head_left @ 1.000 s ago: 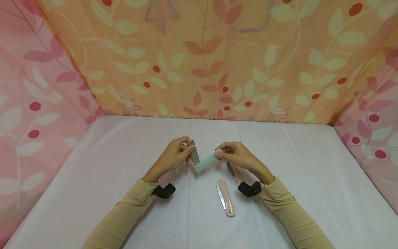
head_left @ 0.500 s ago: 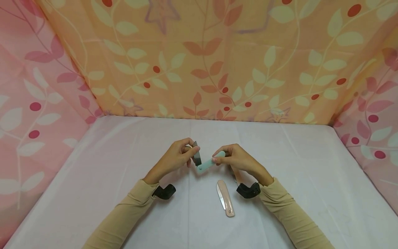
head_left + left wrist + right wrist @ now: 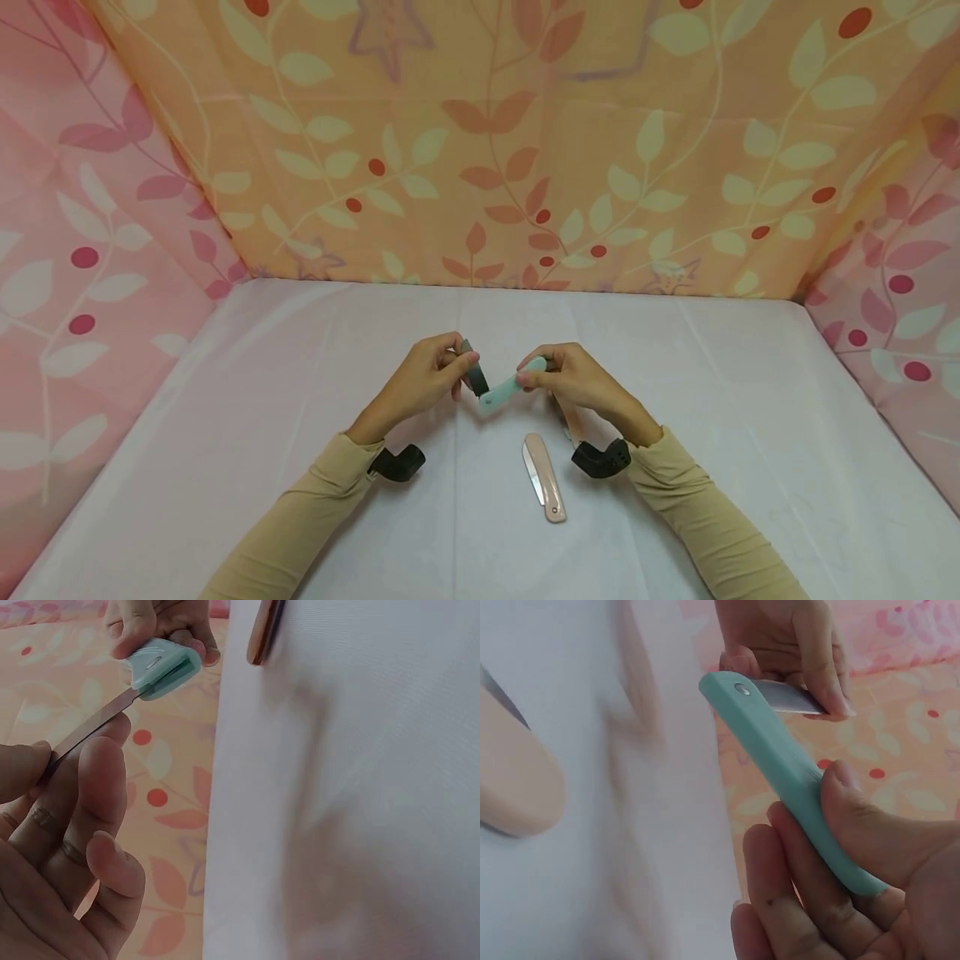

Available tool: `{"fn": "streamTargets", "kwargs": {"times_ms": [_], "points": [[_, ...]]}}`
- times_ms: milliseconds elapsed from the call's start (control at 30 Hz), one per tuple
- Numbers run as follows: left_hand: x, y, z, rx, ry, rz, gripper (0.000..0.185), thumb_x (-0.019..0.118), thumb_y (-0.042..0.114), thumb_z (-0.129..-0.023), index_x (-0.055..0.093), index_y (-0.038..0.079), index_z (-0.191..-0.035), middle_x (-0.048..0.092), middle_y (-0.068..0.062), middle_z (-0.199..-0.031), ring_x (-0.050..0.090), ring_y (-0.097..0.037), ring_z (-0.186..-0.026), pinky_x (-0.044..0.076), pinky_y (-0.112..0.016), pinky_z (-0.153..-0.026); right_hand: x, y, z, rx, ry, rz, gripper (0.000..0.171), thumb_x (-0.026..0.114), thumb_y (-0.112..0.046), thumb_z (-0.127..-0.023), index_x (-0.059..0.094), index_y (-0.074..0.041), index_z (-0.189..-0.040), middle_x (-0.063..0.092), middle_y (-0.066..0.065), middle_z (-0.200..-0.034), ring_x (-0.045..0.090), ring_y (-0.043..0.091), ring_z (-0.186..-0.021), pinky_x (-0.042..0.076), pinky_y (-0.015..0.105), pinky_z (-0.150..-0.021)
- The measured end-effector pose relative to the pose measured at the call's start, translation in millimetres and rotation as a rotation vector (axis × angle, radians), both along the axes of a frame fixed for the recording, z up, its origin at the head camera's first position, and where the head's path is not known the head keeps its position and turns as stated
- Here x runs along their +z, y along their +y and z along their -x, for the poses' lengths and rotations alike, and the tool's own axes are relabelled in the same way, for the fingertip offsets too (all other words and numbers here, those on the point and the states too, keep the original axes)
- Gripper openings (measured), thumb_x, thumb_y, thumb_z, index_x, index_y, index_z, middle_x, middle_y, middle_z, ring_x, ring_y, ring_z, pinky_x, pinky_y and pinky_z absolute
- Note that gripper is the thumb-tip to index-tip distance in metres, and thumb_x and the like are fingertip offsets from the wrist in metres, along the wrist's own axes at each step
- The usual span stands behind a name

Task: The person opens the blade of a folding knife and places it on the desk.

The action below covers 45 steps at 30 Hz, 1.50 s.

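A white cloth-covered table [image 3: 300, 467] lay under both hands. Above its middle, the right hand [image 3: 577, 379] curled its thumb and fingers round the mint-green plastic handle of a folding knife [image 3: 510, 388]. The left hand [image 3: 427, 379] pinched the knife's half-folded grey steel blade [image 3: 474, 379] between thumb and fingers. A closed pink folding knife [image 3: 544, 477] lay on the cloth just nearer the person.

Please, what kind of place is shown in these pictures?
Probably a small staged recording booth, not a real kitchen or workshop. Leaf-printed fabric hangs as walls on three sides, a plain white cloth covers the table, and only two folding knives are there, one mint-green, one pink.
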State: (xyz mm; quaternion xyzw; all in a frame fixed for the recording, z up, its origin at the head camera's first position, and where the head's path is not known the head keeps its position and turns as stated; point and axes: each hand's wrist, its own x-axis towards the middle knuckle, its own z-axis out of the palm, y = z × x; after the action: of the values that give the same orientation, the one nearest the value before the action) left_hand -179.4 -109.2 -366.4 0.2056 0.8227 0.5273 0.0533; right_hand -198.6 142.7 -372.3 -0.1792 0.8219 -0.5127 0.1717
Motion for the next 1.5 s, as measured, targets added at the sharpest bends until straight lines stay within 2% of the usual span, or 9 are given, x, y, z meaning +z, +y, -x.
{"fn": "streamTargets", "kwargs": {"times_ms": [167,333,533,733,800,933,1100,1400,1500], "points": [[-2.9,-1,4.2,0.016,-0.023,-0.033,0.022,0.058,0.022,-0.101,0.058,0.003,-0.091,0.074,-0.022,-0.081,0.063,-0.038,-0.061,0.027,-0.022,-0.051,2.8,5,1.2,-0.055,0.019,-0.006,0.023,0.071,-0.022,-0.093,0.071,-0.003,-0.107,0.075,0.01,-0.088,0.068,0.032,-0.091,0.05,0.033,-0.077],[-1.0,-3,5.4,0.016,-0.028,-0.061,0.022,0.057,0.021,-0.102,0.057,0.001,-0.092,0.075,-0.023,-0.085,0.064,-0.043,-0.062,0.025,-0.021,-0.048,2.1,7,3.0,-0.07,0.037,0.021,0.024,0.071,-0.022,-0.093,0.071,-0.002,-0.107,0.076,0.007,-0.088,0.069,0.025,-0.09,0.049,0.031,-0.076],[-0.6,-3,7.4,0.018,-0.041,-0.113,0.021,0.055,0.018,-0.103,0.053,0.0,-0.092,0.076,-0.019,-0.089,0.066,-0.026,-0.06,0.034,-0.02,-0.048,1.9,8,4.4,-0.097,0.061,0.07,0.024,0.071,-0.02,-0.092,0.07,0.0,-0.106,0.076,0.004,-0.085,0.068,0.013,-0.088,0.047,0.03,-0.086],[0.0,-4,6.2,0.021,-0.036,-0.175,0.02,0.054,0.015,-0.103,0.051,0.0,-0.09,0.075,-0.024,-0.093,0.069,-0.022,-0.064,0.035,-0.02,-0.049,1.7,10,5.6,-0.134,0.055,0.127,0.024,0.07,-0.018,-0.093,0.068,0.001,-0.107,0.075,0.002,-0.084,0.07,0.012,-0.089,0.048,0.04,-0.093],[0.1,-3,5.7,0.024,-0.032,-0.202,0.02,0.053,0.013,-0.103,0.048,0.001,-0.088,0.075,-0.024,-0.094,0.07,-0.018,-0.065,0.036,-0.02,-0.049,1.6,11,6.0,-0.145,0.051,0.145,0.025,0.069,-0.018,-0.094,0.067,0.002,-0.108,0.075,-0.001,-0.083,0.07,0.011,-0.089,0.048,0.041,-0.093],[-0.7,-2,5.4,0.024,-0.037,-0.28,0.022,0.051,0.012,-0.104,0.045,0.002,-0.086,0.072,-0.03,-0.098,0.07,-0.01,-0.067,0.039,-0.019,-0.052,2.8,11,6.1,-0.167,0.052,0.193,0.025,0.067,-0.016,-0.095,0.065,0.004,-0.111,0.073,-0.009,-0.081,0.07,0.007,-0.087,0.05,0.031,-0.092],[-3.2,1,5.1,0.039,-0.03,-0.366,0.018,0.05,0.01,-0.104,0.047,0.0,-0.09,0.071,-0.032,-0.097,0.072,-0.008,-0.071,0.042,-0.019,-0.053,4.5,10,5.2,-0.195,0.066,0.253,0.026,0.064,-0.013,-0.097,0.063,0.007,-0.113,0.073,-0.014,-0.081,0.071,0.005,-0.086,0.051,0.02,-0.09],[-9.7,8,2.7,0.051,0.018,-0.536,0.016,0.048,0.011,-0.105,0.045,0.004,-0.091,0.068,-0.037,-0.097,0.074,-0.009,-0.076,0.045,-0.019,-0.054,6.0,8,5.2,-0.279,0.083,0.302,0.029,0.065,-0.019,-0.097,0.062,0.005,-0.114,0.073,-0.017,-0.08,0.07,0.004,-0.089,0.047,0.027,-0.099],[-14.1,13,1.1,0.077,0.011,-0.605,0.013,0.048,0.011,-0.105,0.046,0.008,-0.092,0.075,-0.023,-0.098,0.074,-0.009,-0.078,0.046,-0.018,-0.055,6.3,6,4.2,-0.301,0.088,0.34,0.027,0.065,-0.018,-0.097,0.062,0.004,-0.113,0.073,-0.017,-0.081,0.07,0.003,-0.089,0.047,0.026,-0.099]]}}
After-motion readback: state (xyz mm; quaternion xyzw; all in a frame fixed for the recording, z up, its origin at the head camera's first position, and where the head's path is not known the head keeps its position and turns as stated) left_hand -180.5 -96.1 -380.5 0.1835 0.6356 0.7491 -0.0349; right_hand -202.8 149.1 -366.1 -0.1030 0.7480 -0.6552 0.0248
